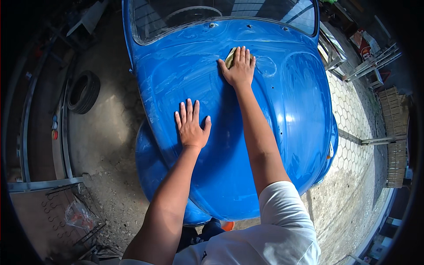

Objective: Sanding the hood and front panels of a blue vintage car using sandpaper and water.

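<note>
The curved blue front lid of a car (207, 176) fills the middle of the head view, with whitish smears over its upper part. My right hand (240, 73) reaches far up the lid, below the windshield. It holds an olive-yellow cloth or pad (230, 57) pressed against the paint; most of this is hidden under the palm and fingers. Lower and to the left, my left hand (193, 128) lies flat on the paint. Its fingers are spread and nothing is in it.
The windshield (229, 8) borders the lid at the top. A loose tire (84, 92) is on the ground at left, near metal rails. Hexagonal paving (349, 108) and a metal frame (373, 64) lie to the right. Part of an orange object (228, 226) shows below the car's front.
</note>
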### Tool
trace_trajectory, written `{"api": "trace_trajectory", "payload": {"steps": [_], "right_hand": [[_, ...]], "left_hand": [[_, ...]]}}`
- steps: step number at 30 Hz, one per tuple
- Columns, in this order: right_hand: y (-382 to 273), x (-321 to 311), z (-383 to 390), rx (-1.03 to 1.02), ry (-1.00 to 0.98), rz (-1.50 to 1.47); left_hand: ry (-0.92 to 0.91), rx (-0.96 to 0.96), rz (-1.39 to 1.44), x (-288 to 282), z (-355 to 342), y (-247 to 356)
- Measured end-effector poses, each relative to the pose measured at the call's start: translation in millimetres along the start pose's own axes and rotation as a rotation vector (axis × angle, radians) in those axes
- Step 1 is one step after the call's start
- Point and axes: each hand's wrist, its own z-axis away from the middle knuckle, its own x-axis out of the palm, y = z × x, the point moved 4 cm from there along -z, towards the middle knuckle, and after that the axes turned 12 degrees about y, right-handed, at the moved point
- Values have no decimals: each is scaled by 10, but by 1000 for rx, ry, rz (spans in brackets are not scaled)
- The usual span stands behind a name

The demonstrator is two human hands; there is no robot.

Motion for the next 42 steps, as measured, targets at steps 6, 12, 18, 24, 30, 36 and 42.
{"api": "trace_trajectory", "payload": {"steps": [6,12,18,24,30,36,42], "right_hand": [[108,179,-246,-74,1,-80],[435,-80,371,82,16,-64],[322,143,-390,55,48,12],[-842,106,511,-590,-110,-300],[-469,263,-125,-211,33,-98],[-762,295,81,-471,-120,-133],[323,-49,159,-172,-115,-124]], "left_hand": [[-1,-21,62,41,-31,129],[6,-22,33,11,-37,-32],[-2,-21,42,76,-5,125],[19,-66,116,68,11,-102],[20,-122,146,17,-49,64],[-37,-114,141,19,-13,-45],[-102,57,350,-136,-90,-617]]}}
